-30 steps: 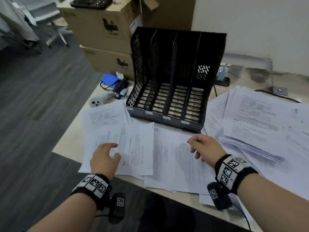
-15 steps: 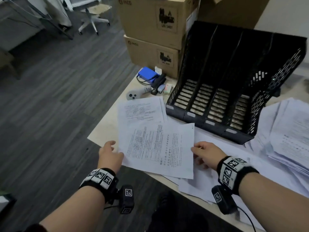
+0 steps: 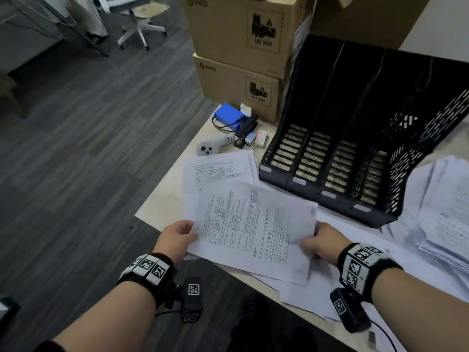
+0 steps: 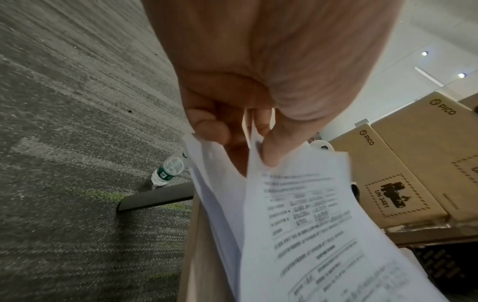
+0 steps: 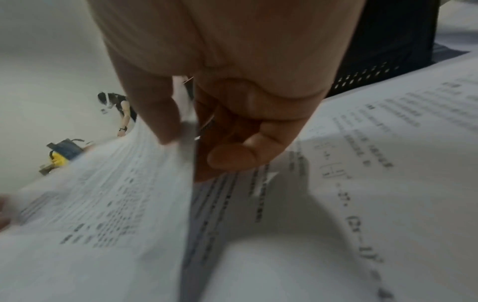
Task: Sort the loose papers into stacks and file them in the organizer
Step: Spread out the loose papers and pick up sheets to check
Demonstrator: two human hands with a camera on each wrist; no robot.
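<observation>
Left hand pinches thin white printed sheets at their nine o'clock edge, thumb on top; right hand pinches the three o'clock edge. Half a second ago those sheets lay flat under both hands; now they're lifted off the desk. At one o'clock, the black slotted plastic organizer stands with bare compartments. More loose papers lie at three o'clock.

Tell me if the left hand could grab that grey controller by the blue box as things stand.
Probably not yet: the left hand pinches the lifted sheets. The grey controller lies uncovered beyond the papers, so the path looks free once it lets go.
</observation>
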